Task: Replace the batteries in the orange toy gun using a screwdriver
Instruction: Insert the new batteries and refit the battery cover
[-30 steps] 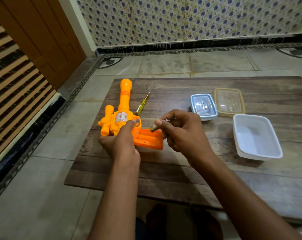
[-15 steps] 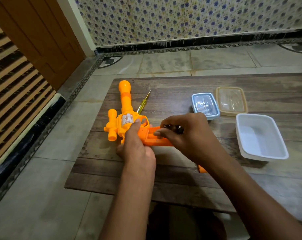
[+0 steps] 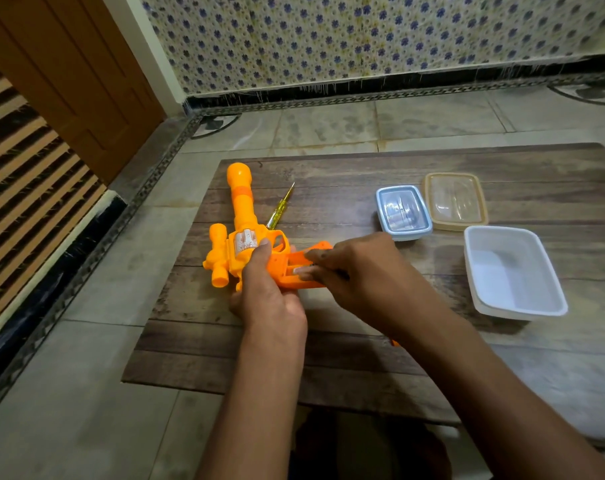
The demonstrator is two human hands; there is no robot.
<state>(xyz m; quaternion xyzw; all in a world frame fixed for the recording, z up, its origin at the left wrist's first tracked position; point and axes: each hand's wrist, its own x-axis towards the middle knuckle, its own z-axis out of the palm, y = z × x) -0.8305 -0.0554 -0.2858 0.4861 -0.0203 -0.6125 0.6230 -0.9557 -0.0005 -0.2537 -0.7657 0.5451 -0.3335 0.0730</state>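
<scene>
Three tubs point(image 3: 514, 271) sit right of toy gun point(image 3: 240, 230); screwdriver point(image 3: 281, 206) beside barrel, pointing away. L hand point(image 3: 266, 289) grips body; R hand point(image 3: 360, 271) fingers curled into grip compartment.

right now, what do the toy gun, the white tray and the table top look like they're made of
Toy gun: moulded plastic, glossy orange, judging by its highlights and rounded seams.
White tray: probably thin plastic, smooth and slightly shiny, with a rolled rim.
Table top: looks like dark wood planks with a matt, worn grain; it could equally be a printed laminate, the picture cannot settle it.
</scene>
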